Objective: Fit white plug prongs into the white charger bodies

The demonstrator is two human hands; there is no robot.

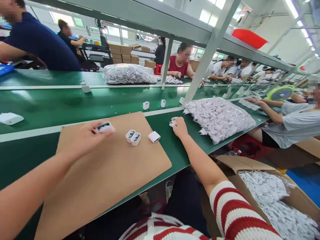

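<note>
Fingers (97, 130) of L hand (83, 140) pinch a white charger shell (105, 127), dark open face up, over far edge of cardboard sheet (105, 173), mid tabletop (172, 146). R hand (179, 128) fingers nip a small white plug part (172, 123) beside bag (220, 118). Risk imo: tip-only grip, shell slips and knocks the loose shells (136, 138).

The left hand (85, 137) grips a plug shell (105, 127) over the cardboard sheet (107, 180). Just right of that grip, a pair of shells (133, 137) lies touching on the sheet, with a single shell (154, 136) further right. The right hand (179, 128) pinches a small part (172, 123) past the sheet's right edge, with the bag of parts (220, 120) just right of this grip and loose shells (145, 105) on the belt (75, 106) behind both.
</note>
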